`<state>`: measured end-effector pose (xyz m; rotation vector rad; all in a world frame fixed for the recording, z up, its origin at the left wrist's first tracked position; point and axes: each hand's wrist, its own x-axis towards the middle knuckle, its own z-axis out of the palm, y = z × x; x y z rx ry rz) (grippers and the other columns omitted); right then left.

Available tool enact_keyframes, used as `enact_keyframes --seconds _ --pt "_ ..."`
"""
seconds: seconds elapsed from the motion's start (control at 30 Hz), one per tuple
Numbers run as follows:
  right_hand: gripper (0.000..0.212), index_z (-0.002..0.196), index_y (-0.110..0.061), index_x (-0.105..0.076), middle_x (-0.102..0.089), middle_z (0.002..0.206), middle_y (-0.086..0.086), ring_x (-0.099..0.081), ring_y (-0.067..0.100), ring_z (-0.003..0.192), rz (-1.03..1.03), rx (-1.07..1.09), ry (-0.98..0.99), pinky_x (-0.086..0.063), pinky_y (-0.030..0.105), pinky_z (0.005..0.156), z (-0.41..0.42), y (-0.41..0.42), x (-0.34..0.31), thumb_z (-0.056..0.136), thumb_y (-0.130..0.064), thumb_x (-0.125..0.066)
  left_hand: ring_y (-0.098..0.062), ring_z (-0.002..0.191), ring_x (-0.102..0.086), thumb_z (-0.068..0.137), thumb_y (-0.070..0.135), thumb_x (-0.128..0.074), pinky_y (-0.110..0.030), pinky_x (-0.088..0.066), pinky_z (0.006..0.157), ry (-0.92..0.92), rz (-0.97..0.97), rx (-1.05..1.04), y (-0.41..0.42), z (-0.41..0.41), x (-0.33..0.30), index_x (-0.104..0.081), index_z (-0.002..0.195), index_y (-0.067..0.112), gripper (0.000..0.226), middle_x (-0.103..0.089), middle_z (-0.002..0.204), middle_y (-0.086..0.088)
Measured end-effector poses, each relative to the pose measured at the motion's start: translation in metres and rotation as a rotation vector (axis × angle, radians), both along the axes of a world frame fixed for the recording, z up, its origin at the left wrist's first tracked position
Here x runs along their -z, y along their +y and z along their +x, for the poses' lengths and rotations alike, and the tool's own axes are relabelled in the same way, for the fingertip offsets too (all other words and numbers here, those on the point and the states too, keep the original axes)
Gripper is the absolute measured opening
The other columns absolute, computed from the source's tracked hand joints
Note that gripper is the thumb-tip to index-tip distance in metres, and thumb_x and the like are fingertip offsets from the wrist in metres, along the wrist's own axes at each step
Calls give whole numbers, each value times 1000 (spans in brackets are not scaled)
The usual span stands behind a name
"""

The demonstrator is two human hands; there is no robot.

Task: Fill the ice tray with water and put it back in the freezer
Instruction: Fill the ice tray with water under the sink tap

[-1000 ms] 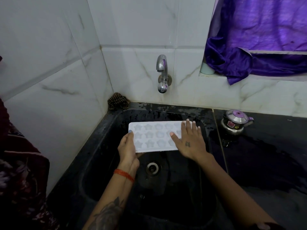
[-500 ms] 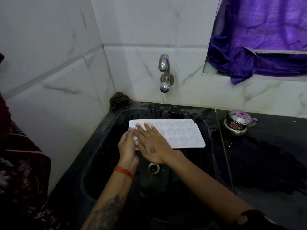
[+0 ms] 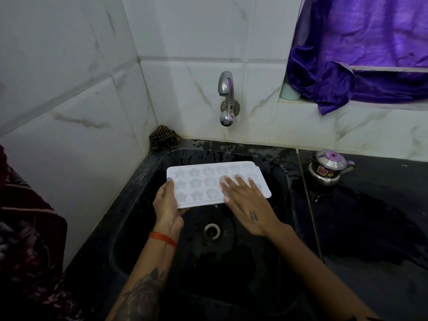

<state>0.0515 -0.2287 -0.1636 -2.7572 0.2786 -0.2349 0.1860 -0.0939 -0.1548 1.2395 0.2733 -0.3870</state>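
Left hand (image 3: 167, 206) grips ice tray (image 3: 208, 181) edge; right hand (image 3: 245, 200) flat, fingers spread, on tray; no legible writing.

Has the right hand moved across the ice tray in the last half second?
Yes. The right hand slid rightward over the ice tray, away from the left hand; judged against the drain, it now lies right of it, fingers flat on the tray.
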Motion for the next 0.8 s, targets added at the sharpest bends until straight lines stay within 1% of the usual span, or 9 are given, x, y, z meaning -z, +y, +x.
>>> enact_keyframes --seconds 0.1,0.23,0.33,0.37,0.43,0.5,0.6,0.73,0.8 --pt "82 149 -24 -17 -9 159 -2 8 12 145 53 178 -16 12 30 116 -5 -16 3 84 -68 8 -16 77 -61 96 32 -52 -34 -53 63 -3 11 15 1 -1 1 -58 83 26 16 -64 87 1" --pt "64 151 -12 -11 -1 160 7 0 24 147 199 455 -8 -5 33 117 -9 -29 -4 99 -46 -26 -16 79 -61 96 31 -51 -35 -54 66 -1 8 35 2 -1 2 -59 88 25 13 -64 90 1" --pt "55 144 -6 -33 -35 149 12 -37 30 134 534 561 -20 -33 39 110 -6 -42 -7 96 -30 -48 -16 80 -61 97 30 -50 -38 -53 72 -5 -4 61 3 -2 3 -57 103 20 14 -64 92 1" --pt "45 133 -7 -47 -51 137 13 -52 30 120 639 577 -50 -46 43 99 -4 -45 -7 93 -25 -53 -16 80 -61 97 30 -50 -38 -53 73 -11 -5 68 3 -2 4 -56 106 20 15 -63 92 1" --pt "25 112 -10 -62 -66 111 12 -66 28 92 768 627 -131 -58 43 76 -3 -49 -10 88 -15 -60 -16 80 -61 98 29 -49 -39 -52 75 -18 -2 86 3 -1 5 -55 108 20 15 -63 91 2" --pt "26 111 -11 -65 -69 103 9 -67 26 88 821 680 -186 -59 41 73 -2 -52 -10 85 -11 -65 -16 81 -61 98 29 -47 -42 -52 76 -17 15 108 4 2 7 -54 110 20 16 -63 92 2" --pt "32 114 -10 -64 -70 103 9 -66 26 93 791 706 -218 -55 41 82 -1 -52 -10 83 -10 -69 -18 84 -62 99 32 -44 -41 -53 74 -16 69 158 6 8 13 -54 111 20 20 -63 96 1" --pt "34 115 -7 -63 -67 97 6 -65 25 93 755 705 -299 -54 42 85 -2 -49 -10 82 -8 -68 -16 75 -59 98 27 -48 -31 -51 65 -53 218 168 7 14 20 -58 83 18 20 -62 86 -1" --pt "32 114 -7 -62 -64 92 3 -65 24 91 730 702 -341 -54 40 83 -2 -50 -12 82 -8 -68 -19 75 -59 97 23 -52 -33 -51 70 -42 272 181 8 16 27 -57 76 17 22 -62 86 -4"
